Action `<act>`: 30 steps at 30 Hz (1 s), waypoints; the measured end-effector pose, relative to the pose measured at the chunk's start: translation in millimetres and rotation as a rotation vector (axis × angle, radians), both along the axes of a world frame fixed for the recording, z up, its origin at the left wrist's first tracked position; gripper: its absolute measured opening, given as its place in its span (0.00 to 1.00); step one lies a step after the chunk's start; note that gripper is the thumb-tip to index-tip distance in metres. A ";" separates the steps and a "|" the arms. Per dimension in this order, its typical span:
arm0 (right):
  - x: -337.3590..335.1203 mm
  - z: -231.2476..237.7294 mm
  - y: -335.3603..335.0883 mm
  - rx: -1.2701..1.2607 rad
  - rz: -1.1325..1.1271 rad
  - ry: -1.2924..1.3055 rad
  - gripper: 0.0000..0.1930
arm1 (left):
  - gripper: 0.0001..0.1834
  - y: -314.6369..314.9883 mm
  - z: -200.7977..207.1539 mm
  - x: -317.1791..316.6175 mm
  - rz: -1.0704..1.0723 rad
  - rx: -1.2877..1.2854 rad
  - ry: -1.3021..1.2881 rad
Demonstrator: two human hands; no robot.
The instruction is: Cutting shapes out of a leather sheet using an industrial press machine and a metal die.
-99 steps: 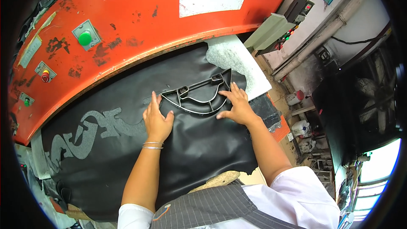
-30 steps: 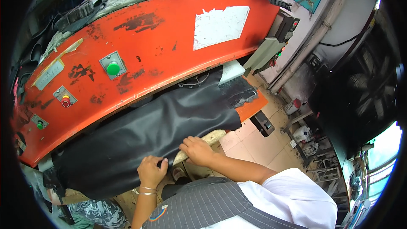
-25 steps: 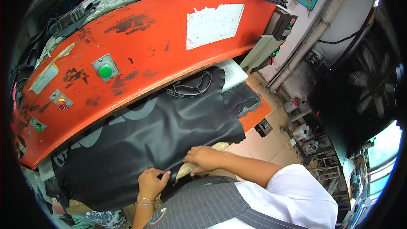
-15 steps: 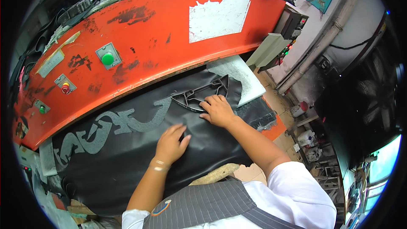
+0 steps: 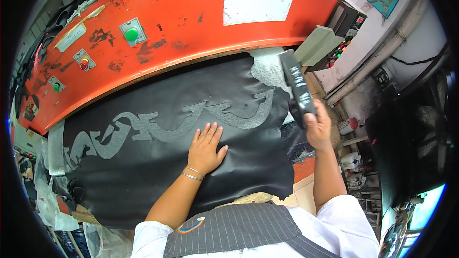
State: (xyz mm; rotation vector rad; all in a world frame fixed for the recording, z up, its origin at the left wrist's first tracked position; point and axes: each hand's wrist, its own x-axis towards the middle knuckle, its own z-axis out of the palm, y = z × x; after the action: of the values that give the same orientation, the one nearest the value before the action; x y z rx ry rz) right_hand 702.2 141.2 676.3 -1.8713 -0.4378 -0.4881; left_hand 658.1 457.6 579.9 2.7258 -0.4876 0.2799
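A black sheet of leather [image 5: 138,181] lies spread in front of me, with a row of curved cut-outs through which a speckled grey surface [image 5: 244,115] shows. Fingers outstretched, my left hand [image 5: 206,149] rests flat on the leather just below the cut-outs. To the right, my right hand [image 5: 319,131] grips a dark metal cutting die [image 5: 299,83] by its lower end. The die is held up on edge beyond the leather's right side, with white marks on its wall. Its far face is hidden.
An orange press beam [image 5: 191,24] spans the far side, bearing green buttons [image 5: 131,34] and a red knob [image 5: 84,64]. A white pad [image 5: 267,67] shows past the leather's far right corner. A control box [image 5: 346,16] hangs at the beam's right end.
The die, lying on the leather before, is now lifted and swung right in my right hand, exposing another curved cut-out. My left hand has moved slightly right and flattened onto the leather.
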 end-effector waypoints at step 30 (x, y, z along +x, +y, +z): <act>-74.0 70.7 138.2 -0.493 0.720 -0.985 0.13 | 0.34 -34.2 106.7 -141.4 0.017 -1.428 0.387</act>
State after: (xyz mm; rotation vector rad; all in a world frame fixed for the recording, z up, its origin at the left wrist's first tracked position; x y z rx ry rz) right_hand 628.3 279.4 747.0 -1.6292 -1.9421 -0.8195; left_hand 516.7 423.3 686.6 1.3245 -0.0522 0.0362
